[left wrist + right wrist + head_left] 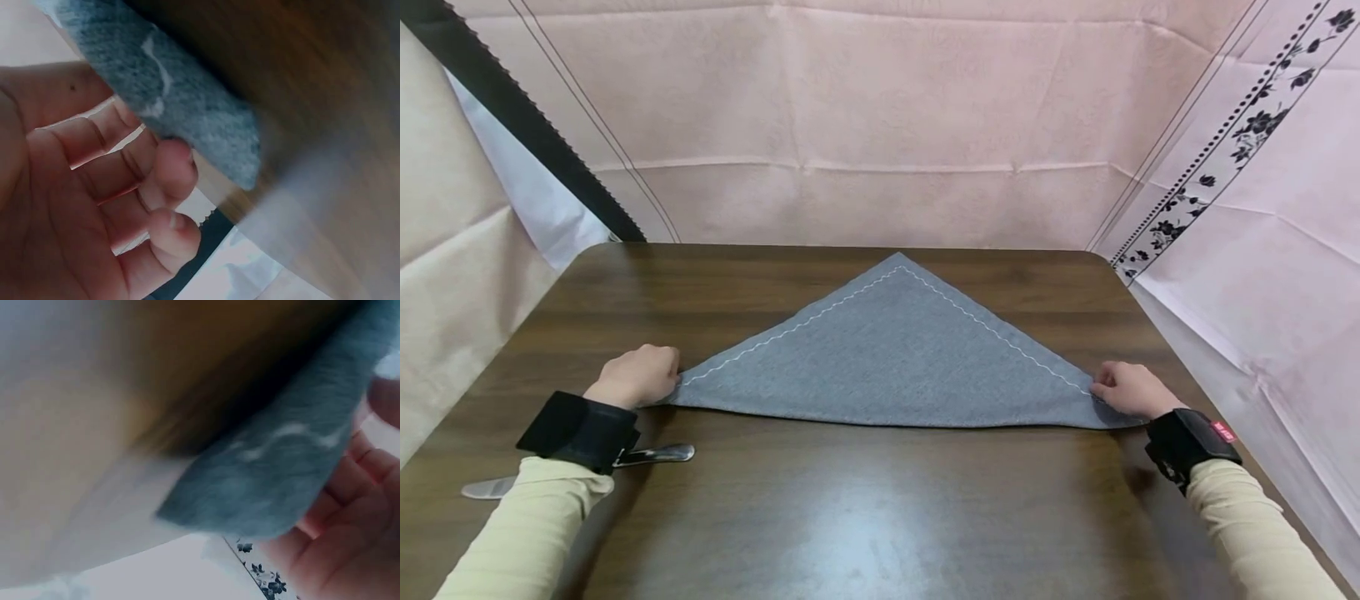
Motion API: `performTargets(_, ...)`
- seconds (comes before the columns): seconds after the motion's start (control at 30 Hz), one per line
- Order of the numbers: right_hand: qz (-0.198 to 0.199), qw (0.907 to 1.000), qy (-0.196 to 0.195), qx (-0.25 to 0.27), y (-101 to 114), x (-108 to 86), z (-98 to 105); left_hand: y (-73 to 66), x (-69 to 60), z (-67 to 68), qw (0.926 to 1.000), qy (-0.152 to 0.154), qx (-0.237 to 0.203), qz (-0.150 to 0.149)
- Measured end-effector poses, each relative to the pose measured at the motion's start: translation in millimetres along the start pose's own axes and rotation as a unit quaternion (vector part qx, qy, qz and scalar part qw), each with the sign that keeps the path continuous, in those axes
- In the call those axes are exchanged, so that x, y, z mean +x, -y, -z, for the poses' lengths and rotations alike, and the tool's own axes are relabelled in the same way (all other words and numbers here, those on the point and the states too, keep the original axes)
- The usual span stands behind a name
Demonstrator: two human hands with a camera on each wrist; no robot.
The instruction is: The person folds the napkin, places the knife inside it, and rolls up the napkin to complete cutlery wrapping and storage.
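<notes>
A grey cloth napkin (880, 350) with a wavy white stitched border lies folded into a triangle on the table, its point at the far edge. My left hand (638, 375) pinches its left corner; the left wrist view shows that narrow corner of the napkin (181, 100) at the curled fingers. At the other end, my right hand (1131, 387) pinches the right corner. In the right wrist view, the tip of the napkin (250, 487) hangs past the fingers, and the image is blurred. A metal table knife (658, 454) lies partly hidden beneath my left forearm.
The brown wooden table (865, 508) has rounded far corners. Light patterned cloth (880, 100) hangs behind it, and more cloth, with a black floral strip (1255, 125), hangs on the right. A dark band (535, 117) runs down at the left.
</notes>
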State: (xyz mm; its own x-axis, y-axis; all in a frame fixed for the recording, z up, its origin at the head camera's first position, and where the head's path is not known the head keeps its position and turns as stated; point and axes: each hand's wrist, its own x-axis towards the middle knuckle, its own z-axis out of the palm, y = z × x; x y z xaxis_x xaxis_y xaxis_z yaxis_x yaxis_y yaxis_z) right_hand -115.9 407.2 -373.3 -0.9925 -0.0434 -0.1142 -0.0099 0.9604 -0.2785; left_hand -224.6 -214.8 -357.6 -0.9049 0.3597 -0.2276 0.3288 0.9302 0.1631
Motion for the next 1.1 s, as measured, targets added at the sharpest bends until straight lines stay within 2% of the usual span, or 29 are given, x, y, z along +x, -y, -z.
performTargets(0.17,0.024,0.9986,-0.022,0.042,18,17.6,-1,-5.2,-0.1,-3.7,0.9999,-0.015,-0.004,-0.006)
performTargets(0.27,0.029,0.9982,-0.036,0.038,25,28.5,-4,-4.8,1.1,-7.8,0.9998,-0.017,0.000,-0.007)
performTargets(0.57,-0.013,0.9989,-0.044,-0.001,28,48.2,-8,-3.1,-0.7,-9.6,0.9997,-0.019,0.012,-0.005)
performTargets(0.7,-0.028,0.9961,-0.075,-0.035,30,46.6,-13,-11.7,-6.1,-7.1,0.9986,-0.044,0.025,-0.012)
performTargets(0.8,-0.016,0.9884,-0.131,-0.075,38,42.4,-16,-24.9,-11.1,-6.7,0.9942,-0.093,0.036,-0.039)
performTargets(0.87,0.009,0.9835,-0.158,-0.088,46,39.5,-17,-36.6,-13.5,-8.0,0.9894,-0.120,0.038,-0.072)
performTargets(0.9,0.025,0.9826,-0.162,-0.087,51,38.6,-18,-42.8,-14.4,-9.0,0.9878,-0.125,0.033,-0.088)
performTargets(0.97,0.059,0.9856,-0.146,-0.061,64,35.4,-19,-55.7,-15.0,-12.2,0.9849,-0.116,0.020,-0.127)
performTargets(1.03,0.093,0.9892,-0.111,-0.023,77,30.5,-20,-68.5,-14.5,-16.4,0.9825,-0.092,0.005,-0.162)
performTargets(1.1,0.122,0.9900,-0.071,0.008,90,23.4,-22,-79.1,-13.6,-21.2,0.9814,-0.062,-0.009,-0.181)
